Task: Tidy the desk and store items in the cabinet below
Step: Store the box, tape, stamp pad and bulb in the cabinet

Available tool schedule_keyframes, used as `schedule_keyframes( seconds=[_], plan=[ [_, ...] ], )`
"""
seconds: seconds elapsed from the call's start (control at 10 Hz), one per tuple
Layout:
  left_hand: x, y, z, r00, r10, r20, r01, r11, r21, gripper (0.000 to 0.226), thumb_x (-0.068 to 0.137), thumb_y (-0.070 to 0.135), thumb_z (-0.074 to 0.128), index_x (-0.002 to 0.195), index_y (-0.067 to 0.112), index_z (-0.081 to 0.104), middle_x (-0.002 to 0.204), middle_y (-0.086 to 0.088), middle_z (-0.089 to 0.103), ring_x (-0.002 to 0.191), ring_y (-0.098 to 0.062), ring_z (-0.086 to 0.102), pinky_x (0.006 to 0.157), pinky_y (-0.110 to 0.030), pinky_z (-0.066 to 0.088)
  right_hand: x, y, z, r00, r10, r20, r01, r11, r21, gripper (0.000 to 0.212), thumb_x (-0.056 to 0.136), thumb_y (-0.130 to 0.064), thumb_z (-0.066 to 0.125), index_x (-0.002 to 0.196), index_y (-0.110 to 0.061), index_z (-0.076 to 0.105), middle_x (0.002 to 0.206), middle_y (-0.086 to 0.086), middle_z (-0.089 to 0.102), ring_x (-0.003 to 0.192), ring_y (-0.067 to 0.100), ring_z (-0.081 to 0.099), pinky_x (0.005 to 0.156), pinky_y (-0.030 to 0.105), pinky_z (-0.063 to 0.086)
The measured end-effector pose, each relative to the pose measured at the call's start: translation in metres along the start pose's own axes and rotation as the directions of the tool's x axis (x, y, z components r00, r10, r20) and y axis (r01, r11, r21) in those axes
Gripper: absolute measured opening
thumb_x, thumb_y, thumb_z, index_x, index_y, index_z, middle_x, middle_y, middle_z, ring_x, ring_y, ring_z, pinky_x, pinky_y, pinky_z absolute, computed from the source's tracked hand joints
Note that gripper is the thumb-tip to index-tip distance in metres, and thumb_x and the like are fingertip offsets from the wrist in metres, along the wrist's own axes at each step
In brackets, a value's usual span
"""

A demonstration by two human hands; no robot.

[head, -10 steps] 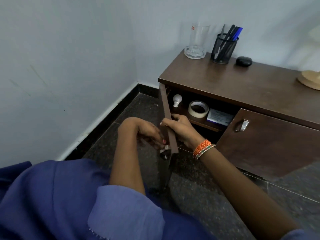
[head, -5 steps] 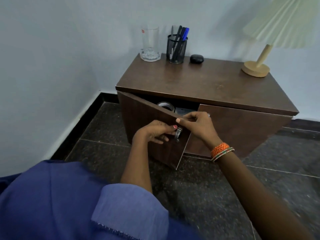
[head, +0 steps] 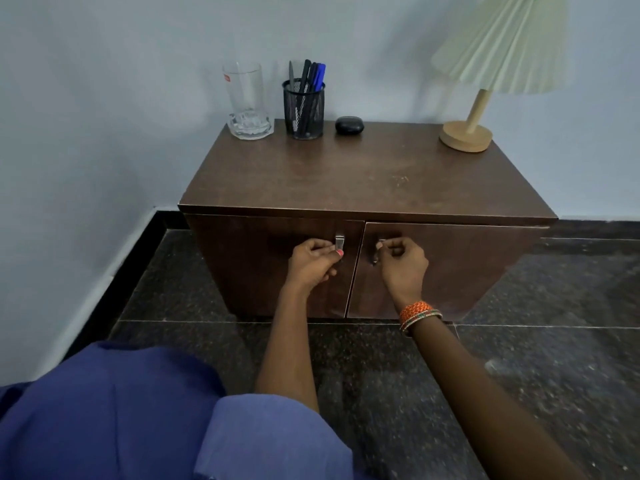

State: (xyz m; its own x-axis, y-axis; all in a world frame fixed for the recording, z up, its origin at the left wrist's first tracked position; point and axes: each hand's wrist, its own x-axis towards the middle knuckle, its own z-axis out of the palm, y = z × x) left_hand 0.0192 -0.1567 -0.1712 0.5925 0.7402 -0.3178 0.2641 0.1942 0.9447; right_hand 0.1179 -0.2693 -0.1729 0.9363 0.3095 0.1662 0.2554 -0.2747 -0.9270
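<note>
A single head-worn view looks forward and down from close in front of the cabinet (head: pixel 277 265), squarely facing its two doors and the wall behind. The whole worktop (head: pixel 363 174) shows, far edge uppermost; the wearer's forearms and lap fill the lower frame, floor on both sides.

Lamp shade (head: pixel 502 43) cut off at top; right handle (head: pixel 377 251) mostly hidden by right hand (head: pixel 403 263).
</note>
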Motion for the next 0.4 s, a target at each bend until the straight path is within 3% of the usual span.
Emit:
schedule_keyframes(
  seconds=[0.2, 0.3, 0.4],
  plan=[
    [0.002, -0.007, 0.012, 0.991, 0.083, -0.109, -0.079, 0.996, 0.046, 0.014, 0.081, 0.011, 0.070, 0.092, 0.014, 0.062, 0.098, -0.004, 0.070, 0.065, -0.003, 0.059, 0.045, -0.012, 0.046, 0.002, 0.003, 0.003, 1.000, -0.006, -0.012, 0.006, 1.000, -0.003, 0.009, 0.084, -0.004, 0.065, 0.078, -0.009, 0.062, 0.071, 0.003, 0.062, 0.065, 0.016, 0.059, 0.057, 0.014, 0.047],
    [0.001, -0.009, 0.016, 0.989, 0.091, -0.118, -0.068, 0.981, 0.183, 0.010, 0.081, 0.019, 0.068, 0.088, 0.022, 0.061, 0.100, 0.000, 0.071, 0.080, -0.015, 0.066, 0.069, -0.029, 0.057, 0.004, 0.002, -0.001, 0.999, 0.004, 0.048, -0.003, 1.000, -0.016, 0.007, 0.085, -0.004, 0.065, 0.080, -0.008, 0.062, 0.074, 0.006, 0.064, 0.068, 0.016, 0.060, 0.061, 0.021, 0.051],
    [-0.014, 0.011, 0.021, 0.967, 0.206, -0.147, -0.090, 0.823, 0.561, 0.014, 0.085, 0.026, 0.057, 0.096, 0.022, 0.063, 0.104, -0.005, 0.067, 0.099, -0.028, 0.063, 0.078, -0.032, 0.047, 0.006, -0.010, -0.009, 0.996, 0.001, 0.086, 0.001, 1.000, -0.024, 0.005, 0.082, -0.004, 0.063, 0.082, -0.008, 0.065, 0.076, 0.006, 0.066, 0.069, 0.015, 0.061, 0.064, 0.026, 0.052]
  ],
)
